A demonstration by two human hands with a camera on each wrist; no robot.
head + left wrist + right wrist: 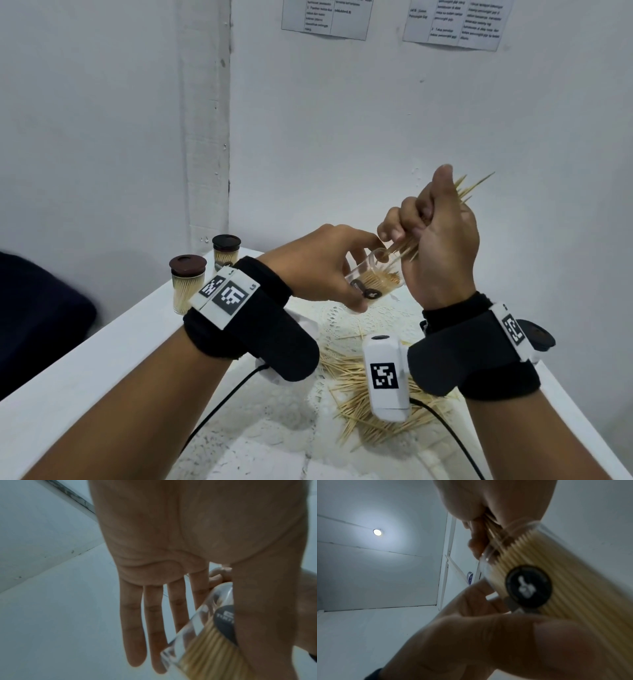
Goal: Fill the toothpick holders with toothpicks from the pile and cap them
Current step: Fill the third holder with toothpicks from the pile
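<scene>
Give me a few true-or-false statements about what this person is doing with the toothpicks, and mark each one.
1. The left hand holds a clear holder tilted, with no cap on it. True.
2. The right hand is empty. False: its fingers grip a bundle of toothpicks with the lower ends at the holder's mouth.
3. Two capped holders full of toothpicks stand at the far left of the table. True.
4. The pile of toothpicks is all used up. False: many loose ones lie on the table below the wrists.
5. The held holder is empty. False: it already has toothpicks inside.
</scene>
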